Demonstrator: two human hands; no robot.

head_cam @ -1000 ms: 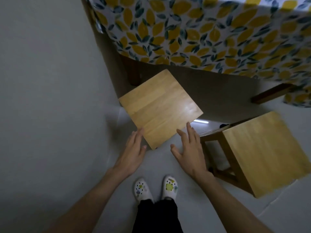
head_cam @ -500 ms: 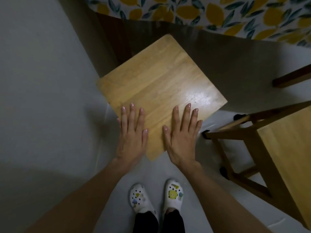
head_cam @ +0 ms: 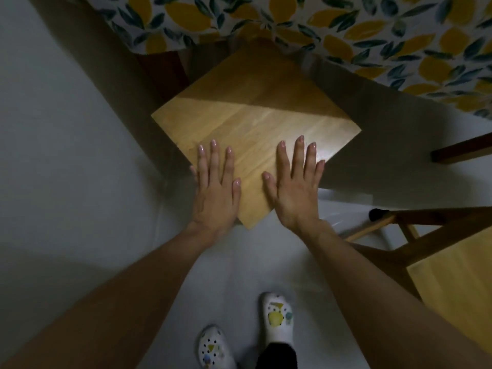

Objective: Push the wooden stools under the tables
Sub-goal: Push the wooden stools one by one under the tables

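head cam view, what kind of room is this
Probably a home dining or kitchen corner: a table under a lemon-print tablecloth, square wooden stools, and a plain pale floor. It could also be a small café.

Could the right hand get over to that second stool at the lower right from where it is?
Probably yes. The right hand lies flat on the near stool, holding nothing, and only bare floor shows between it and the second stool alongside that arm.

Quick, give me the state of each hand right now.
Left hand: open, flat on the stool seat, holding nothing.
Right hand: open, flat on the same seat, holding nothing.
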